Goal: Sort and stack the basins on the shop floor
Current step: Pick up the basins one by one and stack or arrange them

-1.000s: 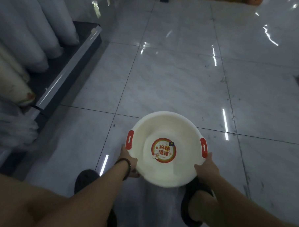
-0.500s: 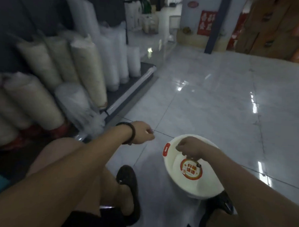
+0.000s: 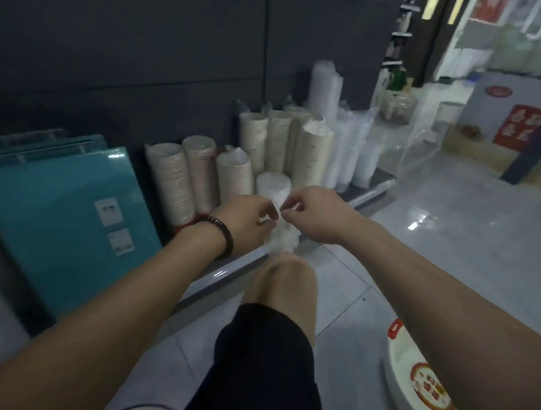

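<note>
White basin (image 3: 405,356) mouth-up, left hand (image 3: 247,217) and right hand (image 3: 313,217) fingers (image 3: 291,204) pinching plastic wrap (image 3: 282,240)

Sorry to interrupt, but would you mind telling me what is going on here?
A person is crouched by the low shelf. The left hand and right hand both pinch the crinkled plastic wrap at the end of a white wrapped stack. The white basin with a red handle sits on the floor by the right forearm, with neither hand on it.

I see one white basin (image 3: 402,359) upright on the floor (image 3: 447,243) at lower right; red handle (image 3: 395,329) on its rim; round red sticker (image 3: 427,390) inside; partly hidden.
</note>
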The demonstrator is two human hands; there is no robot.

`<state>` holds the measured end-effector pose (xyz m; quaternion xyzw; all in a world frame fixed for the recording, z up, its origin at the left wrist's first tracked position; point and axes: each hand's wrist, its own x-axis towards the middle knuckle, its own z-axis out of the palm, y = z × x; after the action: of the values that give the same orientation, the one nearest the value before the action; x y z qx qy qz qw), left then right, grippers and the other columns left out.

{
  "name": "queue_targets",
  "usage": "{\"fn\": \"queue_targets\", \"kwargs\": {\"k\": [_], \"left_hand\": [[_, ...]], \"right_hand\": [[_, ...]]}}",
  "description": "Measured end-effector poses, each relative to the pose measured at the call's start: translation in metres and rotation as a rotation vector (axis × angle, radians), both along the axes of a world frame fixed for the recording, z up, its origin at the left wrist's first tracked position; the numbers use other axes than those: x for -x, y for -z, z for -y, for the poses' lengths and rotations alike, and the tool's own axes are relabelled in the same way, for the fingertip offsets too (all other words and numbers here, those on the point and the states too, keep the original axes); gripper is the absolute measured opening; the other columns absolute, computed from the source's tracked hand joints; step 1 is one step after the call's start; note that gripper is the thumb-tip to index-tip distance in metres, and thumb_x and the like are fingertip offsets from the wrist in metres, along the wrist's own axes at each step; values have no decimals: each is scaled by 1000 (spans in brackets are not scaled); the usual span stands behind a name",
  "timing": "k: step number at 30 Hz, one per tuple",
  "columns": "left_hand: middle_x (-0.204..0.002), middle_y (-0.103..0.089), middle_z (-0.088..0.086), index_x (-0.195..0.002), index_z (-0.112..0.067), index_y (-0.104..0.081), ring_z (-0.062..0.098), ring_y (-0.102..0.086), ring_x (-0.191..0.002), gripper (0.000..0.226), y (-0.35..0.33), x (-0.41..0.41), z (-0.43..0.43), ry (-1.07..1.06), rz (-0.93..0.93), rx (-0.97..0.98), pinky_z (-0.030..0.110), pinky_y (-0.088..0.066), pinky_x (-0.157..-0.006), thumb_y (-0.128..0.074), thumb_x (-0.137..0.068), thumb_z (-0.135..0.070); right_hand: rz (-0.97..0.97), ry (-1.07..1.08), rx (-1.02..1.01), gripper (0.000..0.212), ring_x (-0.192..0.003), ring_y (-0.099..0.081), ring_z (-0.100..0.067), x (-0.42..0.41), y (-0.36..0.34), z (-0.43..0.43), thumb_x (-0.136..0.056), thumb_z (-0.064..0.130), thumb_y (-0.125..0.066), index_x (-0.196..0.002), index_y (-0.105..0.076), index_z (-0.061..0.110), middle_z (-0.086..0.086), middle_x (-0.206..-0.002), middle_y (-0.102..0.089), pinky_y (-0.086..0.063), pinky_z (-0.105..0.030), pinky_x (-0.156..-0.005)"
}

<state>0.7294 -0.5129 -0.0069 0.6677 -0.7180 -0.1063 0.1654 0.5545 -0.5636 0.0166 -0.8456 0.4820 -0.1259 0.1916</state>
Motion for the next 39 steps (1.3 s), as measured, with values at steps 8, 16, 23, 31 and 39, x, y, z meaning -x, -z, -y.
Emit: {"fn": "queue_targets", "kwargs": {"k": [8, 16, 23, 31, 39], "left_hand": [[-102, -69, -13, -108, -30, -71, 7, -64, -91, 16, 117, -121, -114, -456, -246, -150, 13, -44, -73, -62, -95, -32], [-112, -74, -2, -112, -27, -71, 17, -67, -103, 24, 204, -154, -280, -1034, -348, -407, 23, -47, -89, -63, -92, -36], [-106, -72, -3, -99, -33, -67, 21, -66, -103, 16, 253, -111, -383, -1554, -628, -405, 24, -42, -78, -65, -88, -45], [-111, -65, 14, -131, -1, -57, 29, -62, -92, 49, 353, -50, -432, -1976, -1193, -484, 34, -53, -79, -68, -90, -28], [-129, -60, 27, -137, 6, -50, 41, -62, -113, 66, 406, -55, -440, -2081, -1451, -447, 52, -54, -96, -78, -80, -10]], "right_hand": [[-103, -370, -195, 21, -106, -67, -18, -135, 85, -50, -99, 34, -62, -112, -77, 30, 4, -117, -75, -52, -32, -88], [-609, -847, -380, 49, -109, -61, -31, -275, 187, -131, -100, 45, -58, -135, -64, 11, -12, -138, -63, -49, -38, -85], [-674, -1071, -481, 31, -81, -66, -26, -297, 249, -233, -95, 37, -60, -108, -75, 14, -8, -99, -73, -45, -26, -66], [-656, -1023, -659, 34, -61, -57, -17, -303, 273, -245, -96, 46, -63, -77, -70, 19, 2, -68, -64, -44, -23, -52], [-796, -899, -732, 35, -74, -67, -27, -271, 299, -221, -100, 35, -55, -108, -71, 5, -16, -95, -74, -52, -34, -64]]}}
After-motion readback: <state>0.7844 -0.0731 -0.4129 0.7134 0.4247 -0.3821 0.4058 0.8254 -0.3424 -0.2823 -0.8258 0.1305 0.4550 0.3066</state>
